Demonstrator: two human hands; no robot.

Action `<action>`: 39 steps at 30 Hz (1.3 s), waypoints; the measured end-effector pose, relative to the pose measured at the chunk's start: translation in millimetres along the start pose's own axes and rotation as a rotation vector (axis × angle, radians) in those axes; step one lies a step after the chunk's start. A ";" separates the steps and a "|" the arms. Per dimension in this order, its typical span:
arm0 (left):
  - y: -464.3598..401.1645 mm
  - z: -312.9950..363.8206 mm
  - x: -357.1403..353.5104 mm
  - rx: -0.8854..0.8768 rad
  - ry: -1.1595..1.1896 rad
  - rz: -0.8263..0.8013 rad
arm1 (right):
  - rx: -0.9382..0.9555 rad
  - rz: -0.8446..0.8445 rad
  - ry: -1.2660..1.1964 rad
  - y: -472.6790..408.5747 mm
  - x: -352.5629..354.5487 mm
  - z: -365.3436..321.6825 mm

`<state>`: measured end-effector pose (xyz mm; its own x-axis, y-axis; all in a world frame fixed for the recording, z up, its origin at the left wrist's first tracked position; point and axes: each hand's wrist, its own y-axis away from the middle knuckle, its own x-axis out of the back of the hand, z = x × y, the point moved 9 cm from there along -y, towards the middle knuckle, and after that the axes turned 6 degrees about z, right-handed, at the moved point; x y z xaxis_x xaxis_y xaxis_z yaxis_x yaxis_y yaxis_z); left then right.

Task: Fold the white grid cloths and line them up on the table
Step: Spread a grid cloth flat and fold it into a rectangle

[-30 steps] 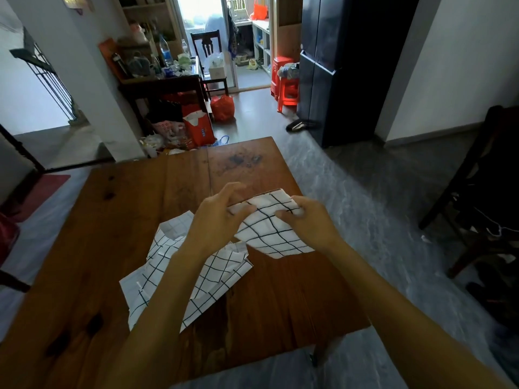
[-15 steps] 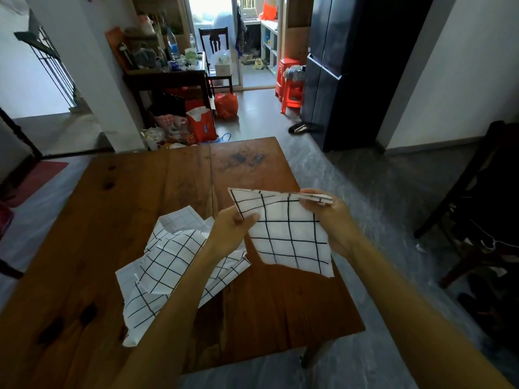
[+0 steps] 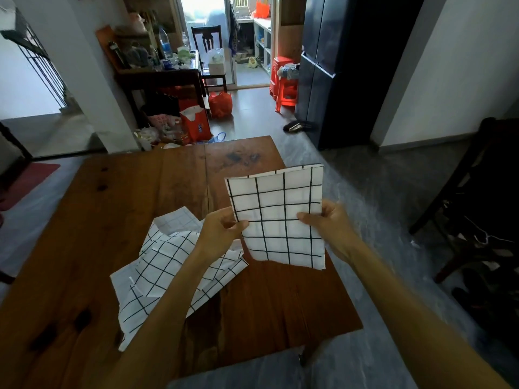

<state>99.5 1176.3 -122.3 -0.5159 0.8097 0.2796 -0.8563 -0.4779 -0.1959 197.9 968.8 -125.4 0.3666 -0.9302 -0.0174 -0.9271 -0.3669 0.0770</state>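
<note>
From the head camera we look down on a brown wooden bench (image 3: 84, 226) with dark knots in its planks. Above its right part we see a folded white grid cloth (image 3: 278, 217) held up in the air, roughly upright and facing us, its lower edge hanging just over the bench top. The left hand (image 3: 222, 234) pinches the cloth's left edge between thumb and curled fingers, about halfway down. The right hand (image 3: 328, 223) grips the right edge at a similar height, thumb on the front face and fingers curled behind. Both forearms reach in from the bottom of the picture.

To the left of the held cloth, a rumpled pile of grid cloths (image 3: 168, 265) lies on the bench, unfolded and overlapping; we cannot tell how many pieces it holds. The left forearm crosses over part of this pile.

Beyond the bench we see a dark side table (image 3: 157, 77) crowded with bottles and clutter, a dark chair (image 3: 209, 49) by a bright doorway, a red paper bag (image 3: 195, 123) and a red plastic bag (image 3: 220, 103) on the floor, red plastic stools (image 3: 283, 82), and a tall dark refrigerator (image 3: 337, 66). Another dark chair (image 3: 477, 197) stands at the right edge, well apart from the bench.
</note>
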 end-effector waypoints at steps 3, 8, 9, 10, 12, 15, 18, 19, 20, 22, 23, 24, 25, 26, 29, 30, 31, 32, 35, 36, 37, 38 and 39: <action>-2.3 3.7 4.7 -0.020 0.025 0.044 | 0.051 0.001 0.038 -0.4 1.1 -4.2; -8.0 8.5 6.4 -0.118 -0.025 0.003 | -0.098 -0.016 -0.153 -0.1 -2.7 -2.4; -9.2 5.7 7.4 -0.103 -0.024 0.006 | -0.103 -0.025 -0.149 0.0 -3.7 -3.5; -9.7 4.1 7.1 -0.090 -0.021 0.005 | -0.092 -0.040 -0.151 0.7 -5.4 -5.6; -10.6 1.2 7.6 -0.085 -0.042 0.011 | -0.051 -0.066 -0.167 1.9 -7.5 -10.5; -12.8 3.2 12.2 -0.085 -0.019 0.049 | 0.043 -0.143 -0.061 -1.2 -7.7 -11.9; -15.5 8.2 15.3 -0.099 0.020 0.073 | 0.048 -0.266 0.261 -4.3 -6.1 -2.9; -16.7 10.3 15.7 -0.107 0.004 0.076 | 0.022 -0.309 0.384 -2.9 -6.1 -0.1; -17.8 11.7 15.3 -0.116 -0.018 0.074 | -0.005 -0.350 0.502 -0.3 -6.9 3.0; -18.6 15.4 11.8 -0.139 -0.086 0.060 | 0.022 -0.413 0.764 4.8 -12.2 5.4; -18.0 18.7 8.3 -0.160 -0.124 0.050 | 0.075 -0.415 0.860 5.4 -18.0 3.8; -17.1 22.3 3.2 -0.187 -0.155 0.035 | 0.132 -0.390 0.884 4.6 -25.4 1.7; -15.6 26.9 -3.5 -0.217 -0.179 0.013 | 0.187 -0.353 0.845 3.7 -34.4 -1.6; -13.6 32.1 -11.1 -0.247 -0.201 -0.014 | 0.235 -0.308 0.772 2.4 -42.1 -4.5; -7.7 48.8 -30.8 -0.336 -0.268 -0.085 | 0.337 -0.250 0.620 0.1 -60.9 -12.4; -6.9 53.4 -33.5 -0.355 -0.278 -0.086 | 0.365 -0.249 0.619 -0.3 -65.0 -13.3; -6.8 57.5 -33.6 -0.364 -0.284 -0.075 | 0.390 -0.243 0.611 0.2 -67.2 -15.4; -7.4 60.5 -31.9 -0.366 -0.283 -0.059 | 0.399 -0.227 0.585 0.1 -66.6 -16.5; -8.1 62.1 -25.2 -0.326 -0.247 -0.050 | 0.365 -0.168 0.442 -0.9 -56.4 -19.3; -8.0 59.5 -22.8 -0.312 -0.256 -0.055 | 0.343 -0.146 0.406 -0.7 -52.4 -20.0; -7.9 55.5 -20.2 -0.298 -0.282 -0.059 | 0.317 -0.126 0.365 -0.2 -48.6 -20.7; -8.0 49.9 -17.2 -0.279 -0.317 -0.061 | 0.291 -0.110 0.316 0.0 -44.6 -20.9; -7.8 44.2 -14.1 -0.254 -0.349 -0.060 | 0.273 -0.096 0.277 0.7 -41.0 -21.7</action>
<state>112.4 1153.6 -83.2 -0.4808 0.6490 0.5896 -0.8739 -0.2995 -0.3829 183.9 1007.0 -103.1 0.4251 -0.8667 0.2611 -0.8605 -0.4764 -0.1805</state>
